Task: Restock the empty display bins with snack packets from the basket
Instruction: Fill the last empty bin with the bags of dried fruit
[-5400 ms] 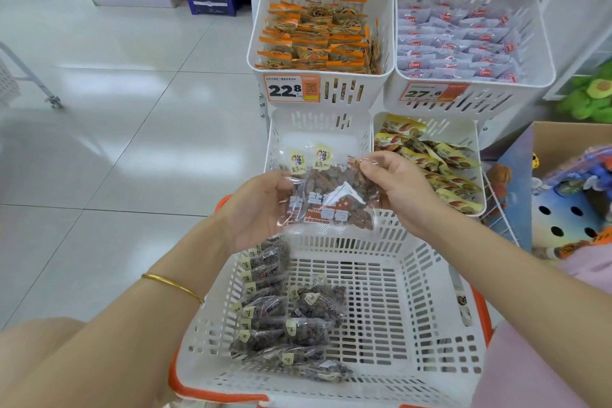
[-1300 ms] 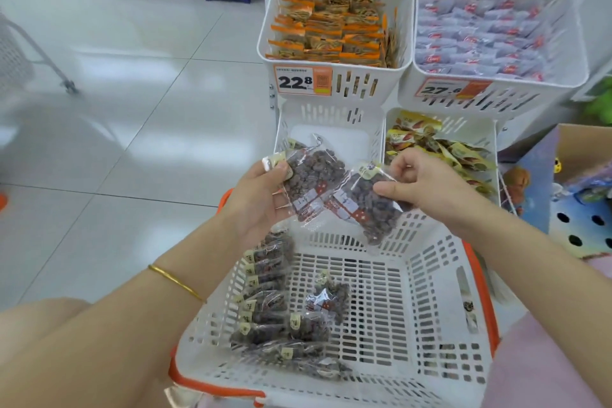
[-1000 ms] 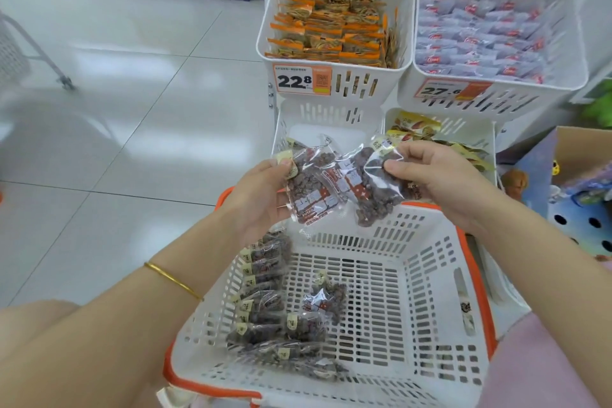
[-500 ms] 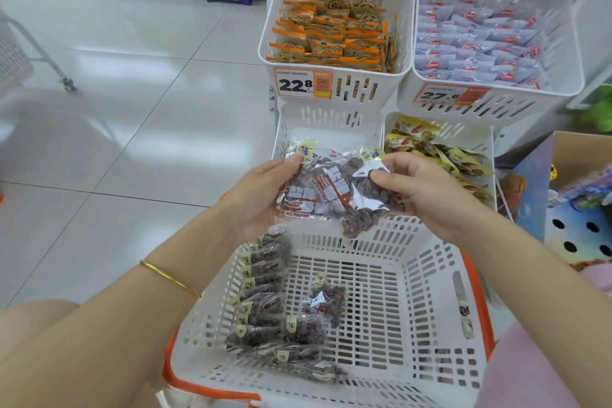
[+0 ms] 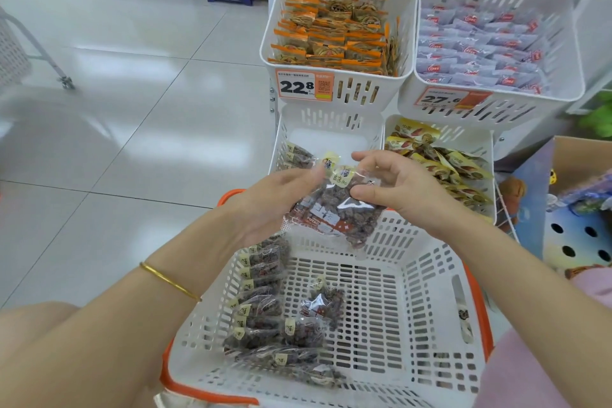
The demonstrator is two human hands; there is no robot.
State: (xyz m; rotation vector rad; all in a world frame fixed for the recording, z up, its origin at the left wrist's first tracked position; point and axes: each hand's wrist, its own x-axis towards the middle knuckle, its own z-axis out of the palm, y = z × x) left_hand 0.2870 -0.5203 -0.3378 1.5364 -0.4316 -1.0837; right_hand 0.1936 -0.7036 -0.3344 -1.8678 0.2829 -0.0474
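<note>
Glossy plastic snack packets [image 5: 334, 212] gripped by left hand [image 5: 275, 205] and right hand [image 5: 397, 195], fingers [image 5: 371, 157] curled round them. The slippery stack may slide apart and fall short of the bin [image 5: 331, 129].

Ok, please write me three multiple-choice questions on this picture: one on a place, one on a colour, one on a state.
1. Where do the yellow packets lie?
A. in the upper left bin
B. in the lower right bin
C. on the floor

2. What colour is the rim of the basket?
A. green
B. black
C. orange

3. What do the left hand and the right hand do?
A. hold clear packets above the basket
B. hang empty
C. press the floor

Key:
1 B, they are heaped in the bin just below the 27.6 tag.
2 C, an orange band runs along its top edge.
3 A, both hands grip the packets of dark snack over the basket.
</note>
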